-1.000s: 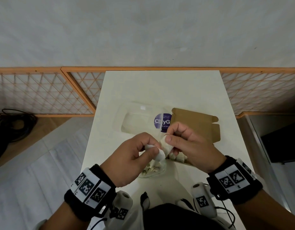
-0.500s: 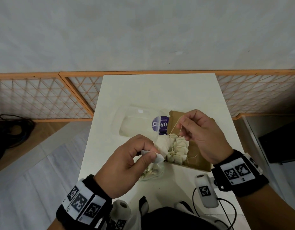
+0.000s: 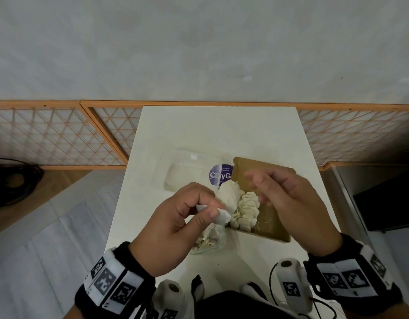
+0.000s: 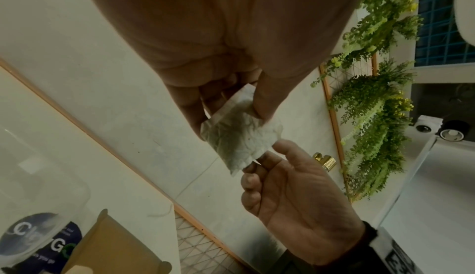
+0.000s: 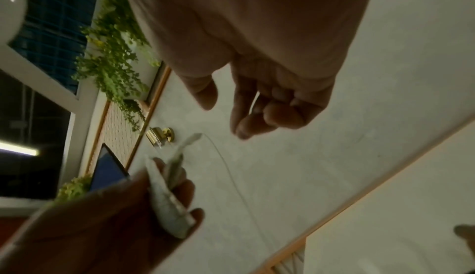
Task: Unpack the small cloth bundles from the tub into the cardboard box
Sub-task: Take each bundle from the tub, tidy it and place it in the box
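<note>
My left hand point(image 3: 211, 209) pinches a small white cloth bundle point(image 3: 223, 217) between thumb and fingers, above the clear tub point(image 3: 218, 244), which holds more bundles. In the left wrist view the bundle point(image 4: 239, 136) hangs flat from my fingers, and a thin string trails from it in the right wrist view. My right hand point(image 3: 258, 187) hovers blurred over the cardboard box point(image 3: 276, 229), fingers loosely curled and holding nothing, its fingertips point(image 4: 257, 163) just off the bundle's lower corner. Several cream bundles point(image 3: 247, 210) lie at the box's left side.
A clear lid with a purple round label point(image 3: 218, 174) lies on the white table point(image 3: 222, 130) behind the box. An orange lattice fence point(image 3: 60, 137) runs along the table's far and left sides. Black cables lie on the floor at the far left.
My right hand drew a string up over the box, then released it and now hovers with its fingers apart. The left hand has kept hold of its bundle nearly in place.
</note>
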Motion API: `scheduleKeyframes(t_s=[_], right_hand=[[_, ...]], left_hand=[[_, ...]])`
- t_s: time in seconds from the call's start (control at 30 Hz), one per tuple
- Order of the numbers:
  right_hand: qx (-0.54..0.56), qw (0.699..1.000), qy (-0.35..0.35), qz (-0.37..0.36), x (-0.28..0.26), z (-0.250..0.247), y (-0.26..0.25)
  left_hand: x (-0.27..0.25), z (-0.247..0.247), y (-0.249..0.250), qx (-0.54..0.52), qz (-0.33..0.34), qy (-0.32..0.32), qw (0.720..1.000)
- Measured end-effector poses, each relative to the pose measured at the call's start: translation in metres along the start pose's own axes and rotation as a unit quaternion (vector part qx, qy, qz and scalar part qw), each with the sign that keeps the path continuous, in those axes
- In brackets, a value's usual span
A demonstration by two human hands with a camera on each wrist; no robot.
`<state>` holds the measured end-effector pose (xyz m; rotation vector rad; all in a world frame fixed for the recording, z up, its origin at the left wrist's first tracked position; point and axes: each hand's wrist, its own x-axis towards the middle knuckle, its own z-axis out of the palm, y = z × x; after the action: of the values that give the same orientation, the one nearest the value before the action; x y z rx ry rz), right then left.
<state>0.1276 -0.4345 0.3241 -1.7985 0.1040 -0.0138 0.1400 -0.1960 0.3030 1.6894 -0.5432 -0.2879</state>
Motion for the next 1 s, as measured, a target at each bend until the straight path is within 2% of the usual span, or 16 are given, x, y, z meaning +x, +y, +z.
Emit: scheduleKeyframes(t_s=[0.07,0.13,0.2,0.27,0.4,0.5,0.73,0.83,1.0], right_hand=[[-0.003,0.995,-0.089,0.036,-0.002,0.001,-0.005],[0.040,0.988,-0.133,0.071,0.000,0.005,-0.003],[0.099,0.984,-0.123,0.077,0.004,0.009,0.001],[0.109,0.986,-0.106,0.067,0.007,0.011,0.005],[-0.008,0.994,-0.109,-0.003,0.009,0.010,0.004],[-0.056,0.987,-0.146,-0.040,0.011,0.013,0.003],[-0.069,0.979,-0.190,-0.038,0.016,0.021,0.006],[-0.062,0.979,-0.195,-0.029,0.019,0.026,0.007],[-0.072,0.976,-0.203,-0.030,0.027,0.037,0.005]], left_hand=[[0.001,0.001,0.000,-0.016,-0.004,0.002,1.000],[0.001,0.002,-0.001,-0.032,-0.008,0.004,0.999],[0.002,0.002,-0.003,-0.032,-0.012,0.001,0.999],[0.001,0.002,-0.004,-0.023,-0.018,-0.001,1.000],[0.001,0.003,-0.005,0.010,-0.023,0.023,0.999],[0.005,0.003,-0.007,0.022,-0.024,0.044,0.999],[0.009,0.003,-0.014,0.005,-0.014,0.100,0.995],[0.009,0.002,-0.015,-0.007,-0.044,0.128,0.991],[0.008,-0.003,-0.020,0.006,-0.083,0.125,0.989]])
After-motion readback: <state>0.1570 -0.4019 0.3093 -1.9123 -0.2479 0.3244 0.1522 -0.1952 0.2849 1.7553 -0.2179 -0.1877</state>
